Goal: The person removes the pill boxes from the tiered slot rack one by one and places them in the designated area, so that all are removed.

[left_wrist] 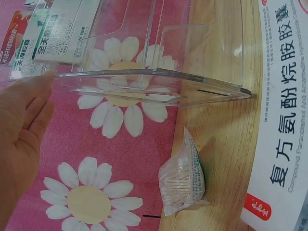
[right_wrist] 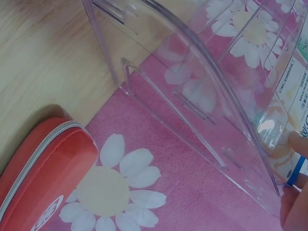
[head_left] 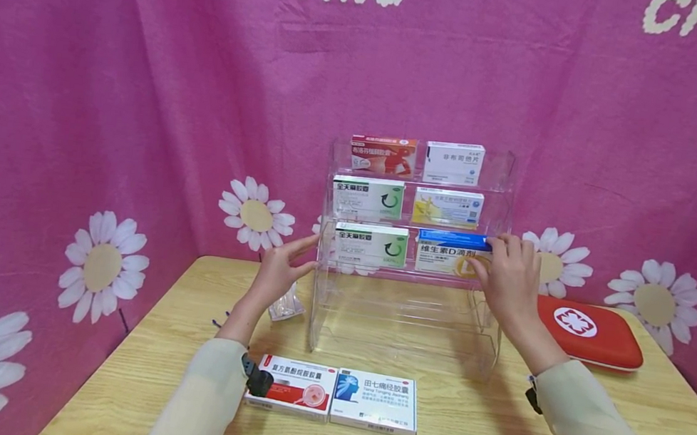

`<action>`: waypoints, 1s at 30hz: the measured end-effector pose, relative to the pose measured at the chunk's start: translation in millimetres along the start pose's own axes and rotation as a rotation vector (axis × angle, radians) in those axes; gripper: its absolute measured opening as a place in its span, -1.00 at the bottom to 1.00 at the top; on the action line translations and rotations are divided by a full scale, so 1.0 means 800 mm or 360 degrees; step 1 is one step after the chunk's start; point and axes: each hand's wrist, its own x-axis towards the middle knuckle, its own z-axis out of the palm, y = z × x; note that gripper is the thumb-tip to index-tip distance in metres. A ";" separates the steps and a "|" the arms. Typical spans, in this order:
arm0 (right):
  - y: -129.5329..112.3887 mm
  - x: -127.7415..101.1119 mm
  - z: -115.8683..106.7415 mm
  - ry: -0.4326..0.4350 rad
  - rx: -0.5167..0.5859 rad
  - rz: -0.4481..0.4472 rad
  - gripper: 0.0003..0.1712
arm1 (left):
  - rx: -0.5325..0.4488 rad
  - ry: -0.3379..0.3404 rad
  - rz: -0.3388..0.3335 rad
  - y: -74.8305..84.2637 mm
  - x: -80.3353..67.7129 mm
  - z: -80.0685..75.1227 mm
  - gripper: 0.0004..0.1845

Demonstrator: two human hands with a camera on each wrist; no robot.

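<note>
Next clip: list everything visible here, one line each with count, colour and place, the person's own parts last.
Clear acrylic tiered rack: one, transparent, back middle of table.
Blue-topped white medicine box: one, lower filled tier, right.
Other medicine boxes on the rack: five; green-white, yellow, orange, white; upper tiers and lower left.
Red-and-white medicine box: one, table front.
Blue-and-white medicine box: one, touching its right side.
Clear packet of cotton swabs: one, left of rack.
Red zip first-aid case: one, right of rack.
Wooden table: one, light brown.
Pink daisy backdrop: behind.
Left hand: open, at rack's left wall.
Right hand: grips the blue-topped box.
</note>
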 end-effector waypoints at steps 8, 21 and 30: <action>0.002 0.007 0.000 0.0058 0.0084 -0.0051 -0.43 | -0.0034 0.0004 -0.0012 -0.001 -0.001 0.002 -0.46; -0.001 0.016 -0.001 0.0066 0.0275 0.0018 -0.43 | 0.0009 -0.0021 -0.0027 0.000 -0.003 0.001 -0.44; -0.007 0.025 -0.008 0.0203 0.0445 0.0070 -0.52 | -0.0018 -0.0040 -0.0038 -0.001 0.000 -0.002 -0.44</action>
